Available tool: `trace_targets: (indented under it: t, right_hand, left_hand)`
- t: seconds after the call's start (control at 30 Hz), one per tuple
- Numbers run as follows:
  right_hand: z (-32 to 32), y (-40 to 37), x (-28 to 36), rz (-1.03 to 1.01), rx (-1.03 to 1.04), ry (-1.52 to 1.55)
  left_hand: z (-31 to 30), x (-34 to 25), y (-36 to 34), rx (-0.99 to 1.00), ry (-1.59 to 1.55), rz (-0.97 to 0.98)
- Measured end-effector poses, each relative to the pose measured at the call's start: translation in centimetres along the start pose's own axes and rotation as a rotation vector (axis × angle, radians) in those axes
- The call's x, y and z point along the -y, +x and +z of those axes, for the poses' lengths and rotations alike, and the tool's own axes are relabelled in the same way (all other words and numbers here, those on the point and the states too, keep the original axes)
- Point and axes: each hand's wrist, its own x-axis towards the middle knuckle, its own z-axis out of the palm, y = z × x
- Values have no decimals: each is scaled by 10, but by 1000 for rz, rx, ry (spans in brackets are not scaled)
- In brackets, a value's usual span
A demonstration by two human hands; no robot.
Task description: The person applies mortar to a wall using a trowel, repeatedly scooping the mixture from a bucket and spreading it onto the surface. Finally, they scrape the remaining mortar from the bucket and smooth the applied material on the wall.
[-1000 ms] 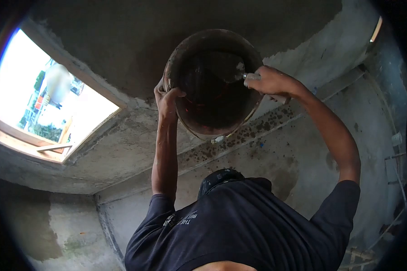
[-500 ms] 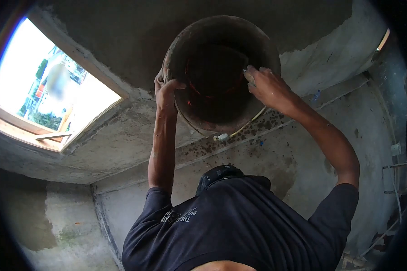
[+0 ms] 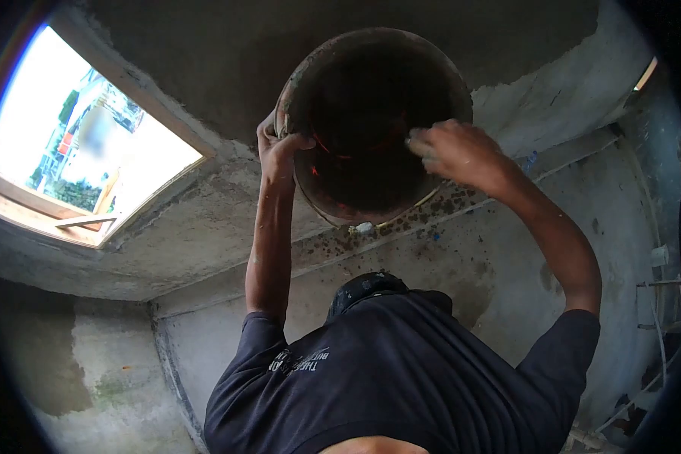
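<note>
A round bucket (image 3: 431,72) is tipped so that its dark mouth faces me. My left hand (image 3: 280,147) grips its left rim, with the thumb over the edge on the inside. At the right side of the mouth, my right hand (image 3: 461,155) is closed around the handle of a trowel (image 3: 413,142). Its blade is lost in the shadow inside the bucket, and what lies at the bottom is too dark to make out. The bucket's wire bail with its pale grip (image 3: 364,227) hangs along the lower rim.
Bright light comes through a wood-framed window opening (image 3: 91,144) on the left. Damp, dark plaster (image 3: 530,38) covers part of the wall behind the bucket. Splatters of mortar (image 3: 408,227) dot the ledge and floor below. Pipes or rods (image 3: 658,284) stand at the far right.
My right hand has turned and dipped slightly, and the trowel's neck points deeper into the bucket. My left hand keeps its hold on the rim; the bucket has tilted slightly.
</note>
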Motion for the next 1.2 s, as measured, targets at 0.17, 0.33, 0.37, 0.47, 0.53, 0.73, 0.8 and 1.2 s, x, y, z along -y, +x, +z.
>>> trace_targets:
  t: [0.17,0.33,0.37,0.47,0.53,0.73,0.8,1.2]
  right_hand:
    - [-17,6,-6,303,-175,-39]
    - [12,4,-15,175,-275,9]
    - [10,3,-15,148,-157,-3]
    - [14,-6,-9,128,-7,-33]
    - [11,-7,-8,125,17,-61]
    - [-19,-2,-10,226,-233,73]
    - [-15,10,-16,220,-201,63]
    - [1,10,-17,66,7,27]
  left_hand:
    - [5,-1,0,22,53,4]
    - [-6,3,2,0,34,-45]
    - [-8,6,4,2,23,-39]
    - [0,5,3,36,32,-19]
    - [3,6,3,24,23,-36]
    - [3,10,5,37,53,-22]
    - [6,8,7,70,61,-1]
    - [-2,6,13,3,41,-47]
